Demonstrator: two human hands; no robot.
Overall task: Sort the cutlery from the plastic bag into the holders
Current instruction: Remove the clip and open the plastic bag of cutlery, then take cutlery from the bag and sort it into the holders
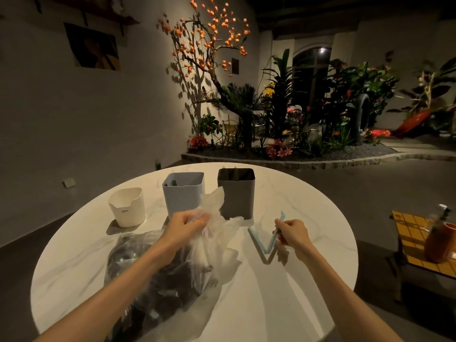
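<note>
Three holders stand in a row at the far side of the round white tabletop (308, 211): a white holder (127, 207), a blue holder (183, 191) and a grey holder (236, 191). What sits inside the blue and grey ones is too dark to make out. The clear bag (170, 275) lies in front of them, its dark contents blurred behind crinkled plastic. The left hand (183, 224) bunches the bag's neck, its grip clamped on the plastic, which rises across the gap between the blue and grey holders. The right hand (292, 233) pinches a light blue V-shaped clip (267, 243), whose lower end rests on the tabletop just right of the bag. Lit plants (283, 114) fill the background.
</note>
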